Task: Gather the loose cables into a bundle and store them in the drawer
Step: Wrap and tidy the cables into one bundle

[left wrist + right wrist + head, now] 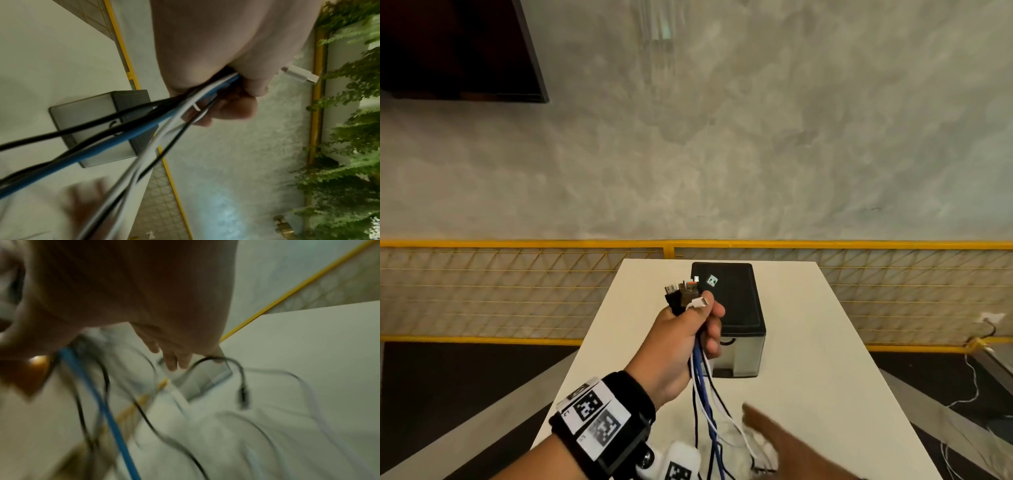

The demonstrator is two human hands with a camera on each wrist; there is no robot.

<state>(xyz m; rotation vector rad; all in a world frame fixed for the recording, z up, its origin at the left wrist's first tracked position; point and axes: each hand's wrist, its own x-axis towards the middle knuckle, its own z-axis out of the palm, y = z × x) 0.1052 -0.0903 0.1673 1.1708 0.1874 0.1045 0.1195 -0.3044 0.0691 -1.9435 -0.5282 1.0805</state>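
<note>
You had the cables [700, 370] clamped plug-ends-up in your left hand [681, 346] above the desk [825, 342], by the still-shut drawer box [736, 308]; right hand [787, 442], fingers loose, probably wanted to coil those dangling tails first.
</note>
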